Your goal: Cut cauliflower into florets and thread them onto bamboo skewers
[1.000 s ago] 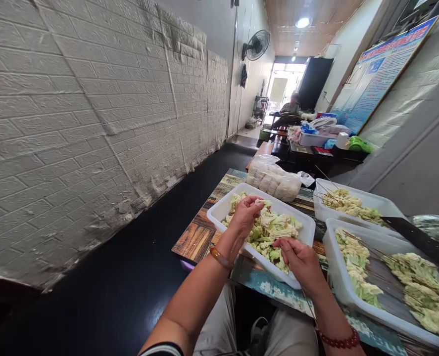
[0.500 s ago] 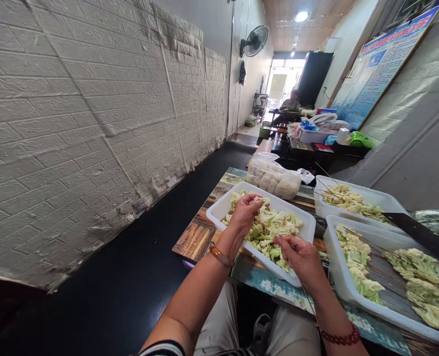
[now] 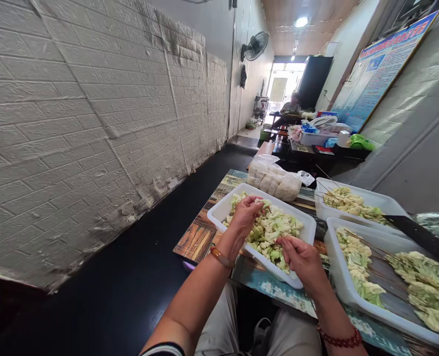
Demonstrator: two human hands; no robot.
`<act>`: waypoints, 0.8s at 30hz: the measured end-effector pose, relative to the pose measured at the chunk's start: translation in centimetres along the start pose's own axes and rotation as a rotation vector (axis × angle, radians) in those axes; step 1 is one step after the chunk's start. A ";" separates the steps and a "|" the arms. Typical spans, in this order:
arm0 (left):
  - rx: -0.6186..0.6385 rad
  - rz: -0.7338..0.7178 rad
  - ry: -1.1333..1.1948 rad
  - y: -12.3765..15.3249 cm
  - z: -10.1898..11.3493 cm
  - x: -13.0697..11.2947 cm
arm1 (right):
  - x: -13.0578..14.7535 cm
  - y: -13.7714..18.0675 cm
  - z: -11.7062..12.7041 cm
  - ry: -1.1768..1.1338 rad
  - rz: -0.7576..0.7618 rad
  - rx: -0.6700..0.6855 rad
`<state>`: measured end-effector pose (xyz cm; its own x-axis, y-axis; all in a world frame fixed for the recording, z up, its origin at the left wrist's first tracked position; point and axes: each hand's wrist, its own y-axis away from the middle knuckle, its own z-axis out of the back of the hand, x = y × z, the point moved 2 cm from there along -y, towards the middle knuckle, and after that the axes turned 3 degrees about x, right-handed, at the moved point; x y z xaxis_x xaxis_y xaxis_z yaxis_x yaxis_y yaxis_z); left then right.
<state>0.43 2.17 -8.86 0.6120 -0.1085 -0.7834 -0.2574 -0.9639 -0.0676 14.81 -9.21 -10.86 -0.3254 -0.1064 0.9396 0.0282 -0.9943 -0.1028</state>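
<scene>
A white tray (image 3: 219,213) of loose cauliflower pieces (image 3: 276,228) sits on the table in front of me. My left hand (image 3: 246,215) reaches into it, fingers pinched on a cauliflower piece near the tray's far side. My right hand (image 3: 303,258) hovers over the tray's near edge, fingers curled around a thin bamboo skewer that runs down along my wrist. To the right, two more white trays (image 3: 343,287) (image 3: 384,202) hold cauliflower threaded on skewers (image 3: 414,269).
A plastic bag of pale food (image 3: 274,180) lies behind the tray. A dark flat tool (image 3: 421,238) rests across the right-hand trays. A white brick wall runs along the left, a dark floor aisle beside it. A person sits at a far table (image 3: 291,105).
My left hand has shifted slightly among the cauliflower pieces at the tray's far side. My right hand has stayed over the near edge, moving only slightly.
</scene>
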 end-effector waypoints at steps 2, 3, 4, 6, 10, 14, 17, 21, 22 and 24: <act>-0.011 -0.005 0.011 0.1 0.0 -0.1 | -0.4 -0.1 0.0 0.001 -0.006 -0.010; -0.016 -0.007 0.016 0.1 0.0 -0.1 | -0.5 -0.1 0.0 0.006 -0.007 -0.020; -0.017 -0.009 0.019 0.1 0.0 -0.1 | -0.6 -0.1 0.0 0.010 -0.010 -0.032; -0.015 -0.014 0.022 0.1 0.0 -0.1 | -0.7 -0.1 0.0 0.012 -0.022 -0.048; -0.002 -0.025 0.005 0.1 0.2 0.1 | -0.3 -0.1 -0.1 0.036 -0.035 -0.065; -0.013 -0.028 -0.012 0.1 0.3 0.2 | 0.1 -0.1 -0.1 0.061 -0.054 -0.075; -0.013 -0.036 -0.013 0.1 0.4 0.3 | 0.4 -0.2 -0.2 0.075 -0.053 -0.071; -0.006 -0.051 -0.003 0.1 0.5 0.3 | 0.3 -0.1 -0.2 0.084 -0.057 -0.078; -0.005 -0.055 0.002 0.1 0.5 0.3 | 0.3 -0.1 -0.2 0.080 -0.061 -0.080; -0.005 -0.057 0.010 0.1 0.5 0.2 | 0.2 -0.1 -0.2 0.064 -0.067 -0.084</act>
<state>0.21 2.18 -9.33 0.6330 -0.0558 -0.7722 -0.2180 -0.9699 -0.1086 14.59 -9.11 -10.76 -0.3836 -0.0368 0.9228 -0.0743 -0.9947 -0.0705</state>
